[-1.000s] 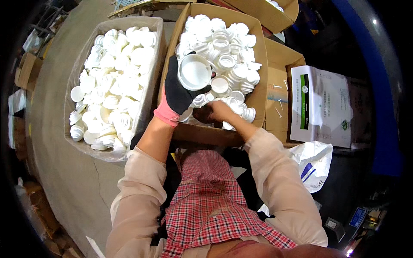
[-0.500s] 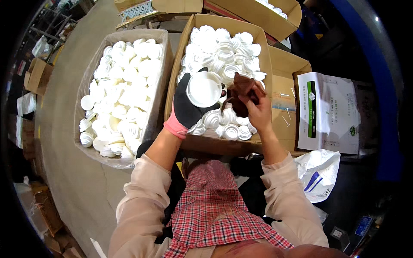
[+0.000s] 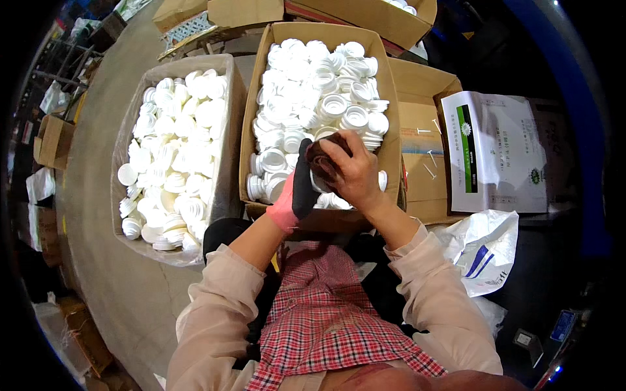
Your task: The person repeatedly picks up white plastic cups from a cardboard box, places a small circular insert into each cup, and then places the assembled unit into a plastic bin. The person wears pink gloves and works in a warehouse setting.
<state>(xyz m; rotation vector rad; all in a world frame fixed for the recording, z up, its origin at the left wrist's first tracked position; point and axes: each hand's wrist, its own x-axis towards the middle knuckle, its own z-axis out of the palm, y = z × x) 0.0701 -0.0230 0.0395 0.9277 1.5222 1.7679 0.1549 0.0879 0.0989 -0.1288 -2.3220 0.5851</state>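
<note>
My left hand (image 3: 295,197) wears a pink and black glove and is held upright over the near part of a cardboard box (image 3: 385,55) full of white plastic lids (image 3: 334,105). My bare right hand (image 3: 357,174) grips a crumpled brown cloth (image 3: 323,161) and presses it against the gloved palm. The cloth and fingers largely cover the lid between my hands, which shows clearly only in the earlier frame. To the left stands a plastic-lined box (image 3: 229,130) heaped with more white lids (image 3: 175,182).
On the right, a shallow cardboard tray (image 3: 412,186) holds several small white T-shaped pieces (image 3: 431,158). Beyond it lies a printed white carton (image 3: 499,156) with a green stripe. A white plastic sack (image 3: 499,244) sits nearer me. Another open carton (image 3: 365,18) is at the back.
My right hand has brought the brown cloth leftward onto my left palm. The left hand has turned from palm up to edge-on, so the lid is now hidden. The view has shifted slightly.
</note>
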